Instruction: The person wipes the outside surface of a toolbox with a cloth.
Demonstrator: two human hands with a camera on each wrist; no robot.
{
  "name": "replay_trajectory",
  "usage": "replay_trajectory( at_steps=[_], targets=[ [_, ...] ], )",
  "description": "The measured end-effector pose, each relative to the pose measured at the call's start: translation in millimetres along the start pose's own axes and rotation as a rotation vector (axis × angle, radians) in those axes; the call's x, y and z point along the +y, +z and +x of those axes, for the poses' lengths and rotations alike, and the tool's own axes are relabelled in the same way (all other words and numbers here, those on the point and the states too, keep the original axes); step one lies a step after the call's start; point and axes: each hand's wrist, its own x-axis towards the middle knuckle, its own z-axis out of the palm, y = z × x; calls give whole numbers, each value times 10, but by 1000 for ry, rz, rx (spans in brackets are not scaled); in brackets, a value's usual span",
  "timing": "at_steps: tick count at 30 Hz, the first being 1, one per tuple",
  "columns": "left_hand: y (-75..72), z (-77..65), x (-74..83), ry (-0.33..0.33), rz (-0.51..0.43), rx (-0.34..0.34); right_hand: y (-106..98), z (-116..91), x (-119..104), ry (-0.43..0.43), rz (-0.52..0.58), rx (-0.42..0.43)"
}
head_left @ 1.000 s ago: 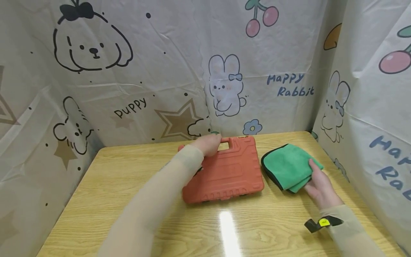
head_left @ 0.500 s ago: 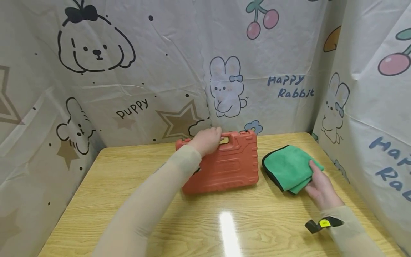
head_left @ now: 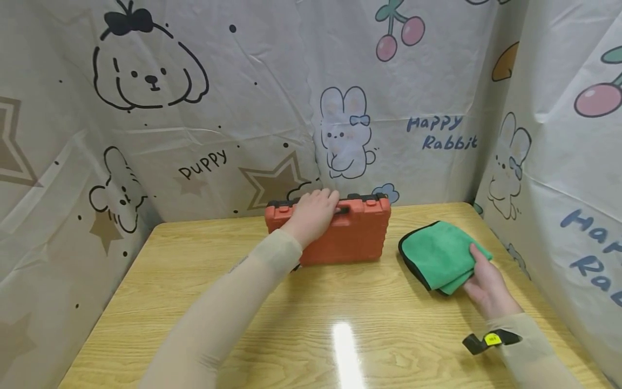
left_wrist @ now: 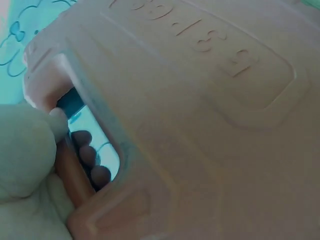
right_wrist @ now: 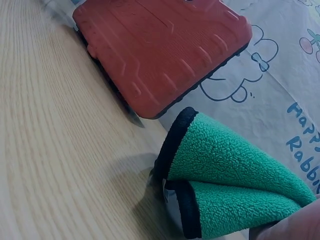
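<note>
A red plastic carrying case [head_left: 347, 237] with black parts along its back stands upright near the rear of the table. My left hand [head_left: 313, 213] grips its handle from above; in the left wrist view the fingertips [left_wrist: 87, 155] show through the handle's opening, curled round the bar. Raised lettering marks the case's face there. To the right, my right hand [head_left: 488, 281] pinches the corner of a folded green cloth [head_left: 439, 254] with black edging, thumb on top. The right wrist view shows the cloth's layered folds [right_wrist: 235, 170] beside the case [right_wrist: 160, 50].
The wooden table [head_left: 194, 259] reaches back to a white patterned curtain [head_left: 272, 108], which also hangs at both sides. A black strap with a yellow label [head_left: 492, 339] is on the right wrist. Light glares off the front of the table.
My left hand has tipped the case from lying back to standing upright, its lower edge moving away from me. The right hand and the cloth have stayed in place.
</note>
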Motion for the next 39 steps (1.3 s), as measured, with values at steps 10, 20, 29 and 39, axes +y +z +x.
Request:
replay_trajectory(
  at_steps=[10, 20, 29, 39],
  targets=[
    [-129, -207, 49, 81, -72, -90, 17, 2, -5, 7, 0, -7],
    [-160, -496, 162, 155, -196, -148, 41, -5, 0, 6, 51, -29],
    [33, -836, 399, 231, -143, -180, 77, -17, 1, -21, 13, -37],
    [376, -1191, 652, 269, 65, -77, 109, -27, 24, -10, -1, -16]
  ],
)
